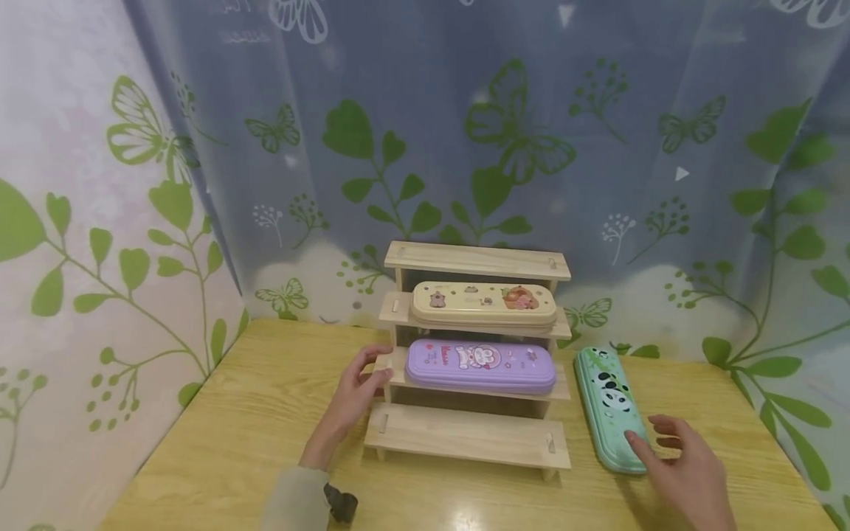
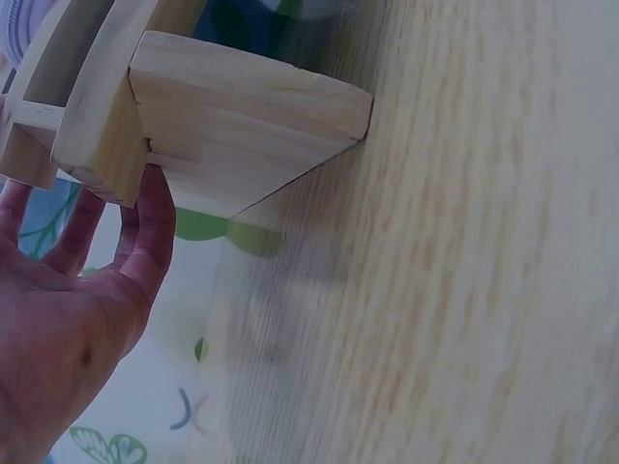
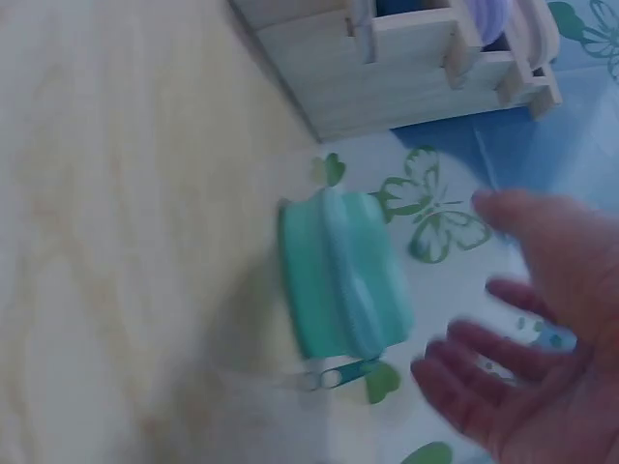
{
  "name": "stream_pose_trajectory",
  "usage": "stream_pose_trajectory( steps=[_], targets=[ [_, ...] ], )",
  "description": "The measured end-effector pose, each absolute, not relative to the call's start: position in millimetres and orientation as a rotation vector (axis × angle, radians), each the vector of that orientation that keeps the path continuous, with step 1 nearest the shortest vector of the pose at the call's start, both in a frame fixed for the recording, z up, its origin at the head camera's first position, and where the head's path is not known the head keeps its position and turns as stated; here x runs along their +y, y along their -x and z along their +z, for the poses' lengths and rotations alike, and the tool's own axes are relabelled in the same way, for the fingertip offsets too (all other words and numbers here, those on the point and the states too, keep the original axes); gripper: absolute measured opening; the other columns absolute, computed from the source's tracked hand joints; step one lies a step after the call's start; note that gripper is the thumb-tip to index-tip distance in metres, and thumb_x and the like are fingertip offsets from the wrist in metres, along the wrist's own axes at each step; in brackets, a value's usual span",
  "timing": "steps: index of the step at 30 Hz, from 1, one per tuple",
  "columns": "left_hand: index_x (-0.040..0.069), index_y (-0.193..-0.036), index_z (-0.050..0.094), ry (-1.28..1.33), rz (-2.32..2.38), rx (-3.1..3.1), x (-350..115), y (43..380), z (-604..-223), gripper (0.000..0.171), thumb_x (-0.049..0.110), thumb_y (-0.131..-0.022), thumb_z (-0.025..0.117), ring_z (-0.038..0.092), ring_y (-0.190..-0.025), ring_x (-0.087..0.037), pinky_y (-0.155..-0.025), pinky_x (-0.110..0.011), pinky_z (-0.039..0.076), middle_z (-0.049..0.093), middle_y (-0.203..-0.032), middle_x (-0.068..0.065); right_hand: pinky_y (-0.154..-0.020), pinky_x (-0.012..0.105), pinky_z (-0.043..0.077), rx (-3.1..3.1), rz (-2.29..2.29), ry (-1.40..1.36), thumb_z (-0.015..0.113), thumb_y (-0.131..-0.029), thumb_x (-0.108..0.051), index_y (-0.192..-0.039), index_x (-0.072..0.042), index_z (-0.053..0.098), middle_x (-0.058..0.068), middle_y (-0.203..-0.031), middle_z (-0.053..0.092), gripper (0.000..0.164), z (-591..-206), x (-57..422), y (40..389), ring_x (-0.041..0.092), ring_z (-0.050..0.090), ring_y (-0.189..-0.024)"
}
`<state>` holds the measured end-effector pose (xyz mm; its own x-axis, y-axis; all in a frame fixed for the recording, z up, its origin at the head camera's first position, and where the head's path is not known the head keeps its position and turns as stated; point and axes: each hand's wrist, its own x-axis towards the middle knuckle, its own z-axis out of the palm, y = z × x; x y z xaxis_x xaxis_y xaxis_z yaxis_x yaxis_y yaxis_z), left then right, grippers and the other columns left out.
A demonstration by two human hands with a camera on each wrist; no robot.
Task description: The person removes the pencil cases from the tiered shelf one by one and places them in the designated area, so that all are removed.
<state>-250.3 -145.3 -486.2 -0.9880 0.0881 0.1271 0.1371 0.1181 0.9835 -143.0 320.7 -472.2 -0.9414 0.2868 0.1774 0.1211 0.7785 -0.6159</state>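
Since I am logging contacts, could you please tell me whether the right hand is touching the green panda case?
Apart: in the right wrist view, patterned backdrop shows between the right hand and the green panda case.

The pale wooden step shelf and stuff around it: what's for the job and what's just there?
Probably for the job:
pale wooden step shelf, touched by left hand
mint-green zipped panda case, near right hand
purple oblong case and cream oblong case, on the shelf

Probably just there:
yellow wood-grain tabletop
leaf-printed backdrop
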Motion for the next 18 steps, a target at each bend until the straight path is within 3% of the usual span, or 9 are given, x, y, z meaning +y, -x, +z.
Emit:
stream_pose_trajectory(
  steps=[3,7,9,15,18],
  targets=[
    [0.018,-0.136,0.057,0.219,-2.044,-2.327,-145,250,-485,0.036,0.014,-0.100,0.059,0.066,-0.099,-0.021,-0.085,-0.036,0.059,0.049,-0.144,-0.012,-0.065,0.019,0.057,-2.623,0.917,0.152,0.075,-0.093,-0.037,-0.126,-0.003,0.063,0.022,-0.122,0.068,0.049,-467,314,144,0.012,0.067,-0.100],
    [0.019,-0.136,0.058,0.219,-2.038,-2.325,-146,251,-484,0.036,0.016,-0.100,0.060,0.067,-0.100,-0.022,-0.087,-0.039,0.060,0.049,-0.144,-0.012,-0.069,0.011,0.054,-2.542,0.964,-0.006,0.079,-0.091,-0.029,-0.126,-0.007,0.065,0.016,-0.122,0.070,0.044,-457,302,148,-0.023,0.049,-0.095],
    [0.018,-0.136,0.058,0.222,-2.041,-2.324,-147,251,-485,0.036,0.016,-0.100,0.061,0.067,-0.099,-0.022,-0.087,-0.039,0.060,0.050,-0.143,-0.013,-0.071,0.008,0.053,-2.495,0.987,-0.063,0.081,-0.089,-0.025,-0.125,-0.007,0.066,0.011,-0.120,0.070,0.042,-453,295,150,-0.026,0.048,-0.096],
    [0.018,-0.135,0.058,0.209,-2.048,-2.333,-148,249,-487,0.035,0.015,-0.100,0.061,0.067,-0.102,-0.023,-0.088,-0.039,0.060,0.050,-0.144,-0.012,-0.079,0.005,0.051,-2.373,1.063,-0.229,0.084,-0.083,-0.008,-0.122,-0.008,0.068,-0.030,-0.115,0.060,0.042,-443,274,160,-0.019,0.055,-0.101],
    [0.018,-0.136,0.058,0.232,-2.043,-2.324,-147,251,-488,0.036,0.016,-0.100,0.061,0.067,-0.103,-0.024,-0.088,-0.039,0.060,0.050,-0.145,-0.011,-0.081,0.007,0.052,-2.342,1.099,-0.283,0.083,-0.083,-0.005,-0.122,-0.008,0.068,-0.031,-0.115,0.059,0.042,-438,264,167,-0.016,0.057,-0.103]
  ],
)
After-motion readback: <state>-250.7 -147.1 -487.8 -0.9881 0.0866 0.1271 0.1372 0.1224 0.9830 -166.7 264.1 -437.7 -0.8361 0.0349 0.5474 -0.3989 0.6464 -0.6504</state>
